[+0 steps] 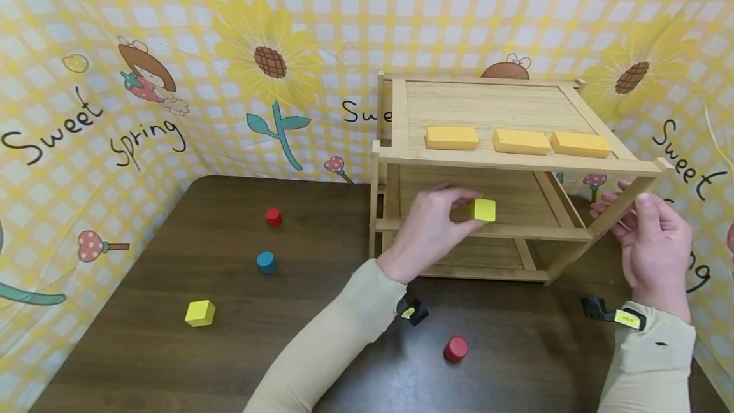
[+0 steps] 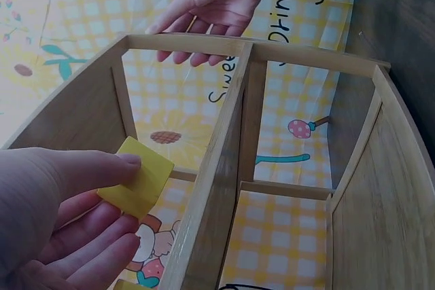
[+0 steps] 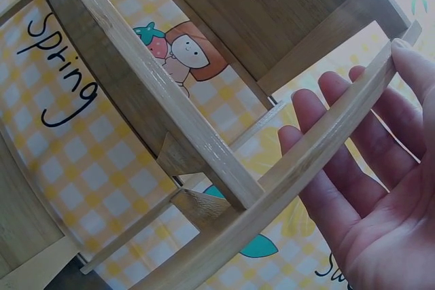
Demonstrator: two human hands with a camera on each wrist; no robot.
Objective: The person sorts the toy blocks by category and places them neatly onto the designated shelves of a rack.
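Note:
My left hand (image 1: 427, 225) pinches a yellow cube (image 1: 484, 210) between thumb and fingers, at the front of the middle tier of a wooden shelf rack (image 1: 487, 232). In the left wrist view the thumb lies across one face of the cube (image 2: 146, 181), with the fingers beneath. At the rack's front right post (image 1: 616, 212), my right hand (image 1: 656, 241) has its thumb on the near side and its fingers behind. The right wrist view shows the thumb against the post (image 3: 326, 137) and fingertips showing past it.
Three yellow-orange blocks (image 1: 520, 142) lie in a row along the rack's top tier. On the dark table (image 1: 143, 362) to the left are a red cylinder (image 1: 274, 217), a blue cylinder (image 1: 266, 262) and another yellow cube (image 1: 200, 313). Another red cylinder (image 1: 456, 349) stands nearer me.

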